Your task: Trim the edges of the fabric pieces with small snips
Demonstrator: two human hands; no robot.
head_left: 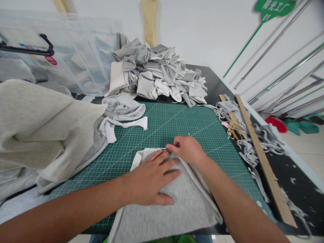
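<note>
My left hand (pixel 154 180) lies flat with fingers spread on a piece of light grey knit fabric (pixel 167 219). The fabric rests on a green cutting mat (pixel 177 118), its sides folded or rolled at the edges. At the fabric's far edge my right hand (pixel 188 150) is closed around a thin tool with a narrow metal tip (pixel 164 148). The tip touches or lies just over that edge, beside my left fingertips. Most of the tool is hidden inside my fist, so its exact kind cannot be made out.
A heap of grey fabric (pixel 50 131) covers the mat's left side. Behind stand a clear plastic bin (pixel 83 60) and a pile of fabric pieces (pixel 162 71). On the right lie gold-handled scissors (pixel 234 131), a wooden ruler (pixel 265 162) and scraps (pixel 249 152).
</note>
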